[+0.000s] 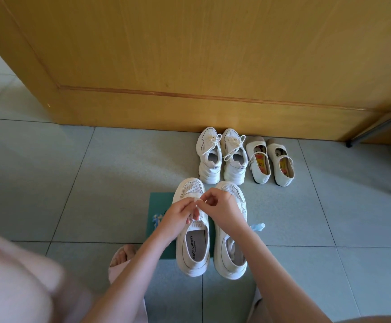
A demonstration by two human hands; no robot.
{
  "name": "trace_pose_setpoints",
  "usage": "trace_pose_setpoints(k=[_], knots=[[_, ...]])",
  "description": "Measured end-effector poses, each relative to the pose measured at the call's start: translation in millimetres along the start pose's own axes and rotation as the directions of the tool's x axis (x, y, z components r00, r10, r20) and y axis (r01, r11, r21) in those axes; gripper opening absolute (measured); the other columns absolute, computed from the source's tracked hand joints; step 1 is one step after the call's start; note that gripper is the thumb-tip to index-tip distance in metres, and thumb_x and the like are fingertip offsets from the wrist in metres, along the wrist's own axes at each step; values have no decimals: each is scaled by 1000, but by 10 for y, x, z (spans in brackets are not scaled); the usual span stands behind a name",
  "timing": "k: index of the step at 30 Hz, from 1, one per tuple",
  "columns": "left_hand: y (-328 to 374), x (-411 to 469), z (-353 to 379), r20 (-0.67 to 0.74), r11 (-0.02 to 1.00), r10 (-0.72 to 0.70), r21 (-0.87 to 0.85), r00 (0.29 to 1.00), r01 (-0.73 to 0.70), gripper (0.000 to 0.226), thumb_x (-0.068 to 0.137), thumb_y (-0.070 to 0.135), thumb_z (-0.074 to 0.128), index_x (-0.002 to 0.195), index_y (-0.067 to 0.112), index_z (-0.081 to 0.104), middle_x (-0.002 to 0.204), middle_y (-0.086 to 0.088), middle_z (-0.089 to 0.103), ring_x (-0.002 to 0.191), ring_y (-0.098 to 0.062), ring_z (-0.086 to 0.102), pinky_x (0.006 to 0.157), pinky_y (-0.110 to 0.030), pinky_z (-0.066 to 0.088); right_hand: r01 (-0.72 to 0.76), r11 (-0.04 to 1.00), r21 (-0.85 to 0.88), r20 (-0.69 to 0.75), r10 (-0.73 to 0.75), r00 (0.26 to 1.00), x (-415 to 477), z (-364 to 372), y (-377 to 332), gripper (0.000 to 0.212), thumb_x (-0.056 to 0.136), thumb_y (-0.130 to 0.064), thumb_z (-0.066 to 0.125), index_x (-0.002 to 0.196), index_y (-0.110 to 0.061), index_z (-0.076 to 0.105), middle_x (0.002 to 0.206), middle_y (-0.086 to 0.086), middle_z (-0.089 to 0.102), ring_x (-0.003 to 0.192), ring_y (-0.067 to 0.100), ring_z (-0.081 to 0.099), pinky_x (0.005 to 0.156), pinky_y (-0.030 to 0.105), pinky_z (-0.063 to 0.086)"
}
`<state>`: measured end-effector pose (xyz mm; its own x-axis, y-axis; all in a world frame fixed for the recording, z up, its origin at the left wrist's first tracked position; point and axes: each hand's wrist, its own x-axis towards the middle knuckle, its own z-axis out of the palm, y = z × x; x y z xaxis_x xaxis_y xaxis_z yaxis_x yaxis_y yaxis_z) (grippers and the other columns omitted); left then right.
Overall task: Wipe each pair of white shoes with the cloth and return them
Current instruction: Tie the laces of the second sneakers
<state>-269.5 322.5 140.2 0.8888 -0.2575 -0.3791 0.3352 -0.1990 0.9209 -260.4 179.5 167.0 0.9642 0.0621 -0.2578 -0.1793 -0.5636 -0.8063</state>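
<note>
My left hand (181, 217) and right hand (224, 209) meet over the mesh sneaker on my left (193, 248), and the fingertips of both pinch its white lace (198, 203) just above the tongue. The printed insole inside this shoe reads "CECE CHERRY". Its partner, the mesh sneaker on my right (230, 241), stands touching beside it, toes pointing away from me, and something white lies loose in its opening; I cannot tell what it is. Both shoes rest partly on a dark green mat (158, 203) on the grey tiled floor (85, 183). A light blue crumpled cloth (258, 226) lies on the tiles just beside the sneaker on my right, half hidden behind my forearm. A small blue and white thing (156, 217) shows at the mat's left edge. Further off, against the wooden panel (190, 54), a pair of chunky white laced sneakers (221, 157) stands next to a pair of cream strap flats (270, 163) with bright patterned insoles inside.
</note>
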Motion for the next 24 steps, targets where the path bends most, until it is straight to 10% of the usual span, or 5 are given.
trace_pose_setpoints(k=[7, 13, 24], knots=[[14, 45, -42, 143, 997, -15, 83, 990, 3, 23, 88, 42, 54, 104, 27, 62, 97, 13, 66, 91, 0, 60, 84, -20, 46, -21, 989, 149, 20, 19, 1000, 40, 51, -62, 3, 82, -11, 67, 85, -9, 66, 65, -6, 62, 48, -4, 53, 52, 10, 43], [13, 37, 35, 39, 979, 41, 198, 998, -48, 26, 97, 29, 44, 82, 14, 58, 69, 3, 53, 61, -10, 46, 68, -28, 38, 62, 988, 142, -4, -62, 998, 59, -29, -48, 7, 83, -17, 69, 86, -11, 68, 68, -4, 61, 56, 0, 49, 57, 12, 42], [2, 33, -7, 77, 997, -19, 76, 997, 14, 33, 101, 29, 36, 84, 13, 59, 69, 5, 56, 64, -11, 47, 66, -19, 42, 175, 975, -135, 194, -147, 970, 124, -141, 64, 7, 88, -16, 61, 84, -20, 57, 89, -6, 52, 77, 10, 51, 74, 24, 44]])
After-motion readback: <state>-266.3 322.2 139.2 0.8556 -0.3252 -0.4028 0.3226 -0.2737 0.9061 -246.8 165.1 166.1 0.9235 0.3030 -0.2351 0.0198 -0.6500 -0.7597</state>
